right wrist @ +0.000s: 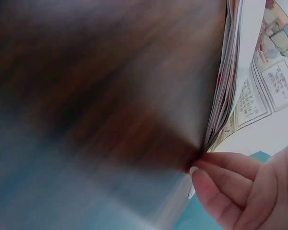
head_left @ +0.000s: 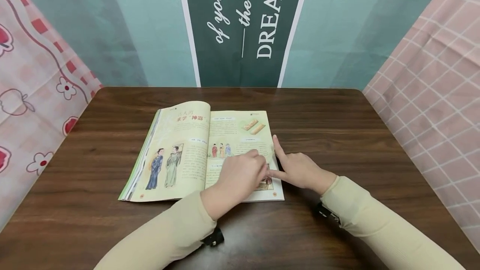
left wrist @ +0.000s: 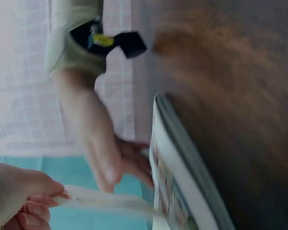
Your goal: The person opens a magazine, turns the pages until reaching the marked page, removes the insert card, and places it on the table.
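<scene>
Currently, the dark wooden table [head_left: 326, 124] carries an open book [head_left: 170, 134] left of centre, its spine [head_left: 208, 149] running away from the person and its left side bowed upward. Both hands stand at the right side: the left hand [head_left: 240, 174] lies across it, nearer the spine, while the right hand [head_left: 303, 171] sits at the outer edge — most of the book thus lies leftward of both. The left hand pinches a pale page [left wrist: 105, 199] between thumb and fingers; the head view hides that pinch, the left wrist view shows it. The right hand has no evident grip — thumb and forefinger spread apart, fingertips touching the book's edge. Only the right wrist view shows the stacked leaves [right wrist: 225, 86] side-on, with panelled drawings [right wrist: 276, 86] beside them.
</scene>
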{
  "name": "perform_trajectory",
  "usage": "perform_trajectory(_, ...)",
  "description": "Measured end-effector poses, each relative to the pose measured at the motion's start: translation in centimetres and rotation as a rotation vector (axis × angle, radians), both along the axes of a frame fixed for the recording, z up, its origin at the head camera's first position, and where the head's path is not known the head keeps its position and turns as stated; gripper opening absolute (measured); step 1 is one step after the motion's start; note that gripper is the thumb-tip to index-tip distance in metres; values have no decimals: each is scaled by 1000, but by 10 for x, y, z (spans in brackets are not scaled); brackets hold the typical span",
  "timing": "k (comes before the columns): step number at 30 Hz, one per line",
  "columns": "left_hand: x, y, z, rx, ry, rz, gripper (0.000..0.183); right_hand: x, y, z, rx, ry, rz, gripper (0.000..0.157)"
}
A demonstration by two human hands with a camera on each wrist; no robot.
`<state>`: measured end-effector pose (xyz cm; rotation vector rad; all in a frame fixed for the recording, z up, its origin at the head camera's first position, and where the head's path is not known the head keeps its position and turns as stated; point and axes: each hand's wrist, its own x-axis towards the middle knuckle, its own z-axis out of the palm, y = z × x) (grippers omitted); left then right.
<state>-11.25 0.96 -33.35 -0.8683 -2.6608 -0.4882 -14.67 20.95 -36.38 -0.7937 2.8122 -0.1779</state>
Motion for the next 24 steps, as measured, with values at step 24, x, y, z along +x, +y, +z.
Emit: perform_trajectory(24, 25, -232, 5, -148, -682, 543, 20, 8, 8, 1, 68, -105, 135, 101)
